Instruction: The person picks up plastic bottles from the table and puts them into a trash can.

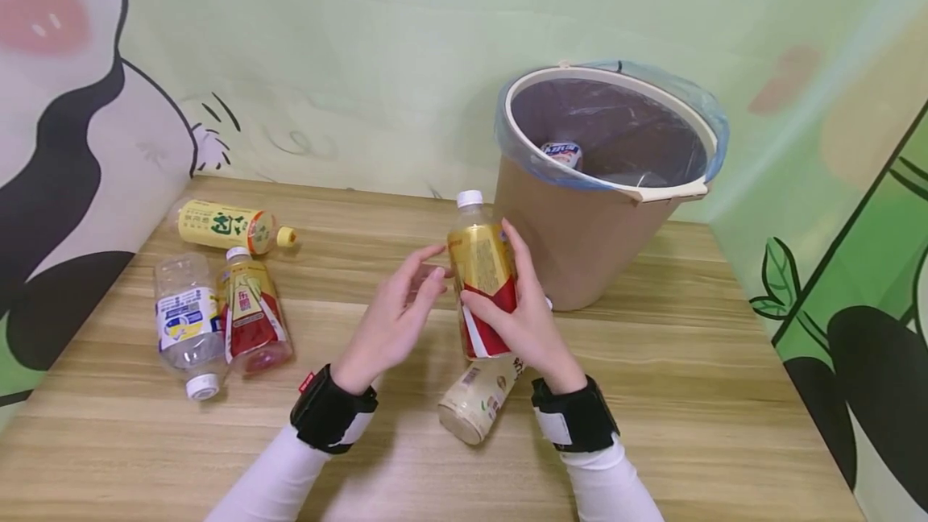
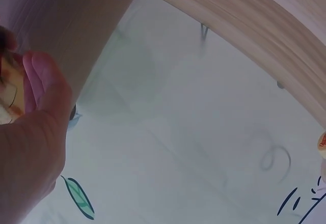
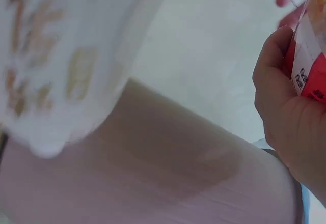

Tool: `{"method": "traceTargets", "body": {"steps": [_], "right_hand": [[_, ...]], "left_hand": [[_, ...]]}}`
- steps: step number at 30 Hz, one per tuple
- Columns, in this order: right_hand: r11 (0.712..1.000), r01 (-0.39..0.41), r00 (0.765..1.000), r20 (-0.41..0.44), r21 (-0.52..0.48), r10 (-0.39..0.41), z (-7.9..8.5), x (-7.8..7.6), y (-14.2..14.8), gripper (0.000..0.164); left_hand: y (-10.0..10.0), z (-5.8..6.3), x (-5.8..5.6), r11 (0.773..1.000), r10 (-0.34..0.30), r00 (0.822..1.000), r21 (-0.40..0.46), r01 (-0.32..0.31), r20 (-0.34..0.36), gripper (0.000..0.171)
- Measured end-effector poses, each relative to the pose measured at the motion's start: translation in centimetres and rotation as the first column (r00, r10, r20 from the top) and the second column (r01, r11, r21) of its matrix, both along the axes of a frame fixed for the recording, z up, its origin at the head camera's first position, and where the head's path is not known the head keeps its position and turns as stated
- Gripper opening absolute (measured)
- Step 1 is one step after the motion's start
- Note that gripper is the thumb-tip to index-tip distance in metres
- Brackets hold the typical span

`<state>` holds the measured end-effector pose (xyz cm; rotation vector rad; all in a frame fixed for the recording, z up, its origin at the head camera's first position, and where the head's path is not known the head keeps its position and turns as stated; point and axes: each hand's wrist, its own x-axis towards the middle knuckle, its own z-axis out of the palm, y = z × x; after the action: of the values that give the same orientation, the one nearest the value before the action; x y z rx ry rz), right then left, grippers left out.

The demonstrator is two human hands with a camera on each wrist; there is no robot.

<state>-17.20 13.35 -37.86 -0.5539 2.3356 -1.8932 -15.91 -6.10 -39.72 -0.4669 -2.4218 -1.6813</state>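
Observation:
My right hand (image 1: 525, 312) grips a plastic drink bottle (image 1: 487, 284) with a gold and red label and a white cap, held upright above the table. In the right wrist view the thumb side of that hand curls against the red part of the bottle (image 3: 313, 56). My left hand (image 1: 395, 308) is beside the bottle's left side, its fingertips right at the label and its fingers loosely bent. Beneath the held bottle lies a cream-coloured bottle (image 1: 474, 405), partly hidden by the right hand; it looms blurred in the right wrist view.
A brown bin (image 1: 573, 240) with a blue liner stands behind my right hand, a printed item (image 1: 561, 153) inside. On the left lie a yellow-labelled bottle (image 1: 225, 225), a clear bottle (image 1: 184, 321) and another gold-red bottle (image 1: 252, 312). A printed backdrop (image 1: 326, 63) rises behind the wooden table (image 1: 638, 425).

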Motion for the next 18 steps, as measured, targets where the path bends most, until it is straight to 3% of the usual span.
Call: {"method": "traceTargets", "body": {"steps": [4, 7, 13, 18], "right_hand": [[0.987, -0.018, 0.988, 0.148, -0.162, 0.042, 1.3, 0.2, 0.1, 0.085], [0.975, -0.022, 0.978, 0.196, -0.222, 0.066, 2.6, 0.2, 0.4, 0.082], [0.966, -0.072, 0.981, 0.155, -0.25, 0.113, 5.9, -0.2, 0.9, 0.08], [0.956, -0.066, 0.992, 0.081, -0.285, 0.092, 9.5, -1.2, 1.8, 0.077]], "left_hand": [[-0.1, -0.1, 0.1, 0.999, 0.038, 0.999, 0.005, -0.038, 0.002, 0.044], [-0.1, 0.0, 0.2, 0.998, 0.06, 0.998, 0.015, -0.06, -0.003, 0.043], [-0.2, 0.6, 0.0, 0.996, 0.083, 0.996, 0.046, -0.081, -0.031, 0.042], [0.8, 2.0, -1.5, 0.998, 0.055, 0.995, 0.012, -0.054, -0.087, 0.043]]}}
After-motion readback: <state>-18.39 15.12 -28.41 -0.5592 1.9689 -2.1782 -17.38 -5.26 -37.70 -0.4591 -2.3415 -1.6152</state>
